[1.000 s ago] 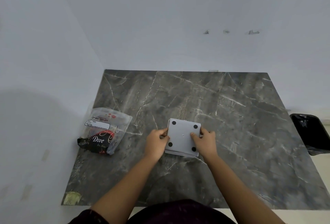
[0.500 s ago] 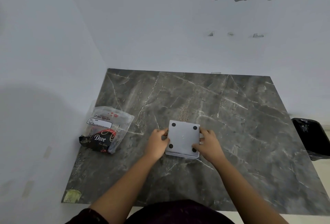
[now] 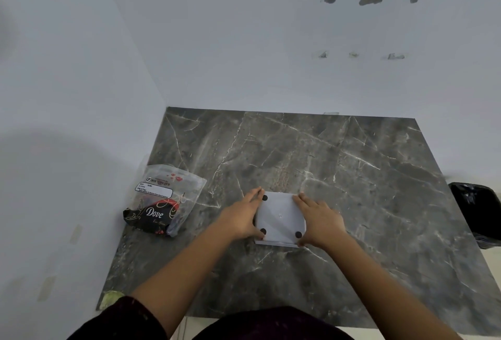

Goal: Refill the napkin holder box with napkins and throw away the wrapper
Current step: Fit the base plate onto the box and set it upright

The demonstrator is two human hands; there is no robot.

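Observation:
A square white napkin holder box [image 3: 280,217] lies upside down on the dark marble table [image 3: 352,177], its base with black rubber feet facing up. My left hand [image 3: 242,217] lies flat against the box's left side, fingers stretched along the edge. My right hand [image 3: 318,220] presses on its right side and covers one corner. A clear plastic wrapper [image 3: 165,201] with a black "Dove" print lies at the table's left edge, apart from both hands.
A black bin [image 3: 478,212] lined with a bag stands off the table's right edge. White walls close the left and far sides. A yellowish scrap [image 3: 111,299] sits at the near left corner.
Both hands have shifted from gripping the box's sides with curled fingers to lying flatter, fingers extended further over its edges. The box has stayed in place.

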